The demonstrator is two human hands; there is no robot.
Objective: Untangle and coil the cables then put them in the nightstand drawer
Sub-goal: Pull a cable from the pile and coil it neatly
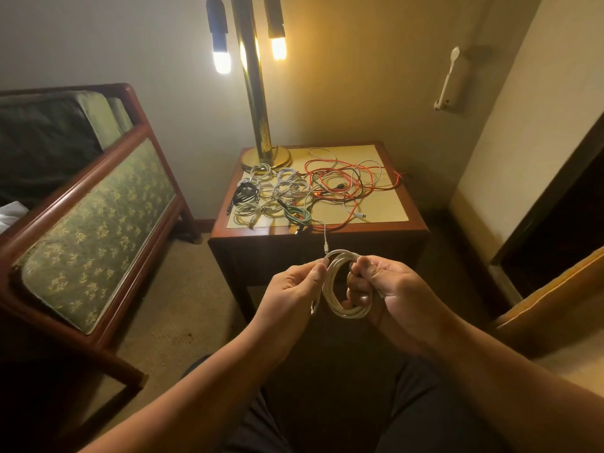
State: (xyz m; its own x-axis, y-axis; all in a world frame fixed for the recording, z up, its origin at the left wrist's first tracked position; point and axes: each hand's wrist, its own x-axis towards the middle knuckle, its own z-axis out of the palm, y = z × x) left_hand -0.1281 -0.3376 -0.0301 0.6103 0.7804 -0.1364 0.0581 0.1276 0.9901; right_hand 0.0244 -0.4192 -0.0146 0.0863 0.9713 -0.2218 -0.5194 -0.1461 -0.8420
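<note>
A coiled white cable point(340, 305) hangs between my hands in front of the nightstand point(327, 235). My right hand point(389, 289) grips the coil's right side with curled fingers. My left hand point(295, 282) pinches the cable at the coil's upper left. Another white cable's plug end point(326, 246) dangles from the nightstand just above the coil. On the nightstand top, several small coiled white cables point(277, 191) lie at the left with a black coil point(243, 192) and a green coil point(297, 214). A tangle of red, white and black cables point(346, 181) covers the right half. The drawer front is in shadow.
A brass lamp point(258, 125) with two lit bulbs stands at the nightstand's back left. A green upholstered wooden chair point(98, 223) stands to the left. A dark wooden door frame point(539, 243) is at the right. My dark-trousered legs point(327, 403) are below.
</note>
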